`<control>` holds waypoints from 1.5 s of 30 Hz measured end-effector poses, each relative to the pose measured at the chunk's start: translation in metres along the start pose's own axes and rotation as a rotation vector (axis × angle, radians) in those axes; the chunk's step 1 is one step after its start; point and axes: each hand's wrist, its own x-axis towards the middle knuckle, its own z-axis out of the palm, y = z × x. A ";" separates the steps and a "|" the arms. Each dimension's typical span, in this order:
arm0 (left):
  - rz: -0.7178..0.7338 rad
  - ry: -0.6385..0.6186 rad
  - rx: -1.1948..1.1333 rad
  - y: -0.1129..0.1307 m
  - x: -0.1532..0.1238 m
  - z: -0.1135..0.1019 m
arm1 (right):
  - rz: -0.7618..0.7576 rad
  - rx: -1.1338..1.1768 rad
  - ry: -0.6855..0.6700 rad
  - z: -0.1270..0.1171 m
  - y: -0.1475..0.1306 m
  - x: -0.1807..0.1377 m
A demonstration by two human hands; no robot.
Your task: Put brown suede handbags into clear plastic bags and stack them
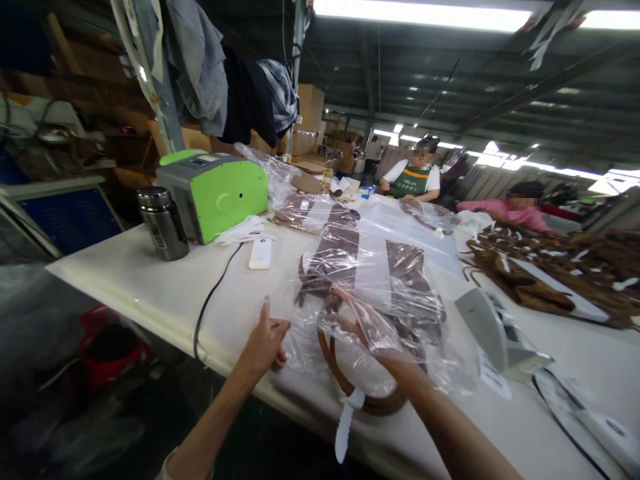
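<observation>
A brown handbag (340,250) with a wide white band around it lies inside a clear plastic bag (407,303) on the table. Its tan strap (327,357) loops out at the bag's near end, with a white wrap (344,427) hanging past the table edge. My right hand (357,327) reaches into the mouth of the plastic, fingers stretched out by the strap and partly veiled by glare. To the left of the plastic, my left hand (270,337) hovers close to its edge, index finger extended and fingers apart, with nothing visibly held.
A green-and-grey machine (225,193), a steel flask (163,223) and a white phone-like device (261,253) stand at left. A grey-white device (503,330) with cables sits at right, near piled brown pieces (550,267). Two people (415,179) work across the table.
</observation>
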 end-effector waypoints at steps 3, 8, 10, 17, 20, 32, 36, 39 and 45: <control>-0.043 0.054 -0.283 -0.004 -0.014 -0.002 | -0.232 0.042 -0.175 0.004 -0.038 -0.024; 0.148 0.172 -0.231 -0.030 -0.043 -0.002 | -0.220 0.080 -0.233 -0.006 -0.031 -0.078; 0.300 0.124 -0.030 -0.035 -0.051 0.004 | -0.060 0.068 -0.183 -0.018 -0.013 -0.102; 1.050 -0.236 0.721 -0.002 -0.041 0.062 | -0.069 0.030 -0.186 -0.028 -0.010 -0.149; 1.102 -0.353 0.867 0.012 -0.030 0.081 | -0.101 -0.031 -0.081 -0.006 -0.020 -0.153; 1.093 -0.331 0.893 0.021 0.000 0.067 | 0.409 0.490 0.265 -0.010 -0.013 -0.120; 1.100 -0.285 0.886 0.014 0.000 0.069 | 0.628 0.628 0.085 -0.009 0.004 -0.105; 1.097 -0.267 0.885 0.016 -0.004 0.066 | 0.712 0.517 -0.028 0.001 0.019 -0.090; 1.227 -0.143 0.792 0.020 -0.024 0.069 | 0.656 0.522 -0.022 0.011 0.030 -0.058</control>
